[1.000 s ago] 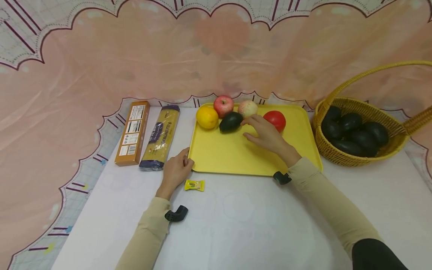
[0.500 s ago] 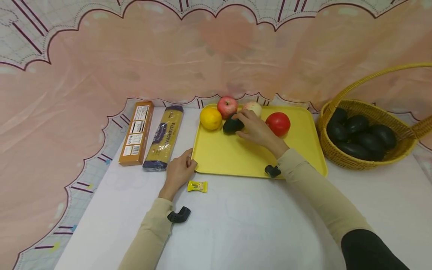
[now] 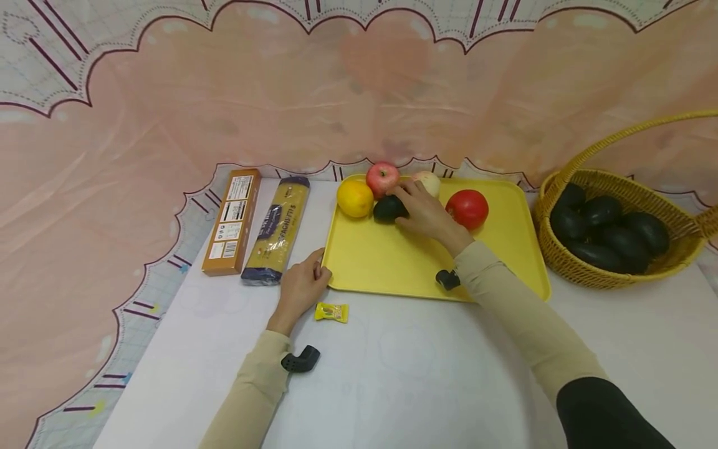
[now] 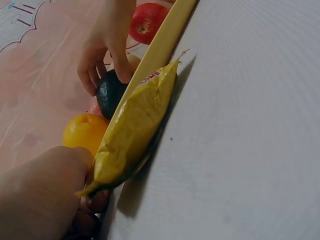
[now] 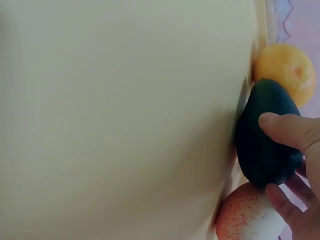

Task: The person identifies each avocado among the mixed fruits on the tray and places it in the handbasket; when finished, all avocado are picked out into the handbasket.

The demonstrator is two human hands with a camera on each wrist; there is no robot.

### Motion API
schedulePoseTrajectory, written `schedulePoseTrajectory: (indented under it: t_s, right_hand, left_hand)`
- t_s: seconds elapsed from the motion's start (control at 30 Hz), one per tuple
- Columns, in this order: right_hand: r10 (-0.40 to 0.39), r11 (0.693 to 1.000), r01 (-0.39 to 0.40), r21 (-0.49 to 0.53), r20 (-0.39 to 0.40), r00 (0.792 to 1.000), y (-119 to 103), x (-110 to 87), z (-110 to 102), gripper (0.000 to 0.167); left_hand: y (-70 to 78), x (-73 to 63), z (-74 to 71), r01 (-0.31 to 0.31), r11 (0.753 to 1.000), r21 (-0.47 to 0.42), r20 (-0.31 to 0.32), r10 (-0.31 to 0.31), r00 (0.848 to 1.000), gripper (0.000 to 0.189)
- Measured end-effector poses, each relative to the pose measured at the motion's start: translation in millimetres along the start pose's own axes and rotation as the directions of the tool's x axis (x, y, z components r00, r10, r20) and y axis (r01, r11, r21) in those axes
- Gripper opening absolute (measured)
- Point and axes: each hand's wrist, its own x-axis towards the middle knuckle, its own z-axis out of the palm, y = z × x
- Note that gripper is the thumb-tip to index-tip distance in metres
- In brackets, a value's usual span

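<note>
My right hand (image 3: 423,212) holds a dark green avocado (image 3: 387,210) on the yellow tray (image 3: 387,262). In the right wrist view the thumb lies on the near side of the avocado (image 5: 257,155) and the fingers reach round its far side. Around it are a yellow orange-like fruit (image 3: 355,199), a red apple (image 3: 382,178), and a pale, red-flecked peach (image 5: 247,215). A red tomato (image 3: 467,209) sits right of that hand. My left hand (image 3: 303,284) grips the tray's front left corner, its fingertips partly hidden. Close to it lies a small yellow wrapped candy (image 3: 331,312).
At the right stands a wicker basket (image 3: 606,280) with a tall handle, several avocados (image 3: 622,243) inside. Left of the tray lie a spaghetti pack (image 3: 277,227) and an orange-brown box (image 3: 232,221). A patterned cloth (image 3: 280,93) hangs behind the white table (image 3: 392,374).
My right hand has moved left from beside the avocado and closed its fingers around it. My left hand stays at the tray corner. The head view has shifted slightly.
</note>
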Motion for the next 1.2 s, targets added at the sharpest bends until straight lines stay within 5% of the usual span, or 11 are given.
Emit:
schedulePoseTrajectory:
  t_s: [0.43, 1.2]
  right_hand:
    - [0.080, 0.995, -0.083, -0.051, -0.059, 0.995, -4, -6.8, 0, 0.062]
    - [0.096, 0.983, -0.066, 0.173, -0.170, 0.981, -16, -43.8, -18, 0.062]
  left_hand:
    - [1.4, 0.1, -0.4, 0.012, 1.000, -0.008, 0.013, -0.012, 1.000, 0.046]
    - [3.2, -1.1, -1.3, 0.019, 1.000, -0.008, 0.008, -0.019, 1.000, 0.045]
